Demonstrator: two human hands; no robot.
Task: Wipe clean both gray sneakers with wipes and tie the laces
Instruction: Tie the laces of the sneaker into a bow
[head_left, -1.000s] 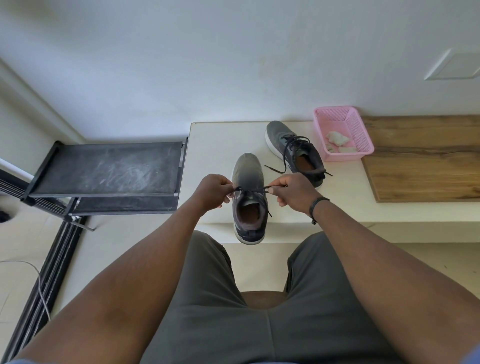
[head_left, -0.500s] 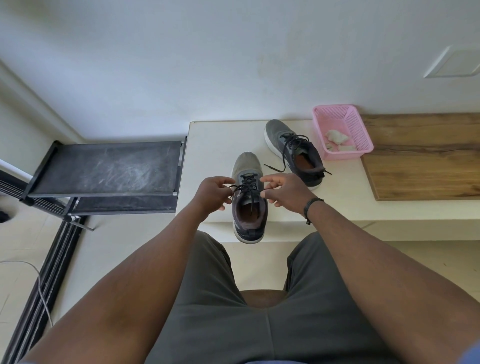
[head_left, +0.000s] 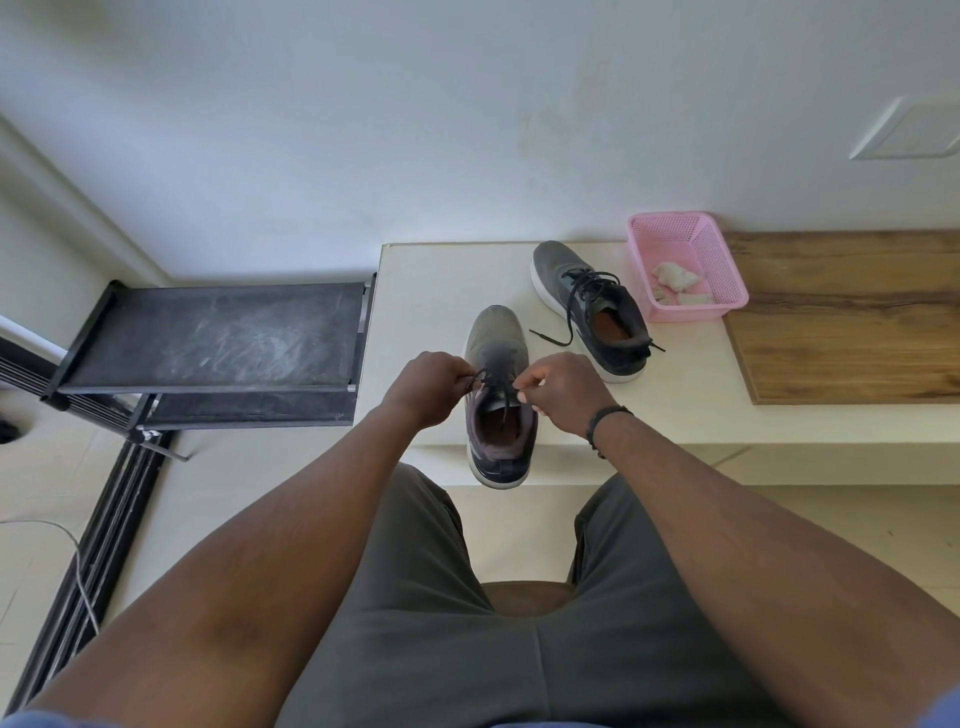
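Grip: our left hand (head_left: 434, 387) and right hand (head_left: 558, 392) each pinch a lace (head_left: 485, 375) | near sneaker (head_left: 500, 415) directly between them on worktop (head_left: 415, 291) | we pull evenly, keeping loops snug.

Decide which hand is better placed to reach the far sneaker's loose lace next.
Probably the right hand: the far sneaker and its loose lace lie on its side; the left hand is farther away.

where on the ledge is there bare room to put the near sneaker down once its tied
Bare patch: the ledge left of both sneakers, up to its left edge. The wooden board looks free. Crowded: far sneaker, its loose lace, pink basket.
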